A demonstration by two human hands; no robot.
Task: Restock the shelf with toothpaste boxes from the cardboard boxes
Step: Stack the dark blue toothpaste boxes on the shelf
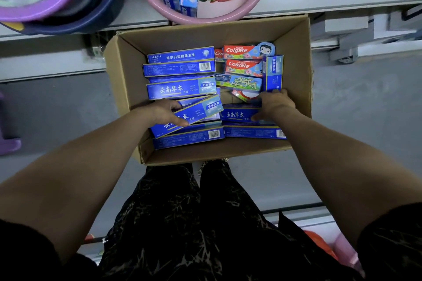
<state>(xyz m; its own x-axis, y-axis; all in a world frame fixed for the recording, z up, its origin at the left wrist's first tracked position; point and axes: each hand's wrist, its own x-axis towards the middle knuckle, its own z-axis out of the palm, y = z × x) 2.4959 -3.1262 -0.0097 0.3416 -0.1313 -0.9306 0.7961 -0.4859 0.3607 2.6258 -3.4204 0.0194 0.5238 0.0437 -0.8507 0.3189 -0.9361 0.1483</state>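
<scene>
Left fingers [177, 120] clamped on tilted blue toothpaste box [201, 109], right fingers [262, 99] curled round flat blue box [237, 114], inside cardboard box [127, 89]

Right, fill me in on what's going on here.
A person is reaching into an open cardboard box of toothpaste. Their left hand grips a tilted blue toothpaste box. The right hand rests on another blue box; whether it holds it is unclear. The Colgate boxes at the far side lie untouched.
</scene>
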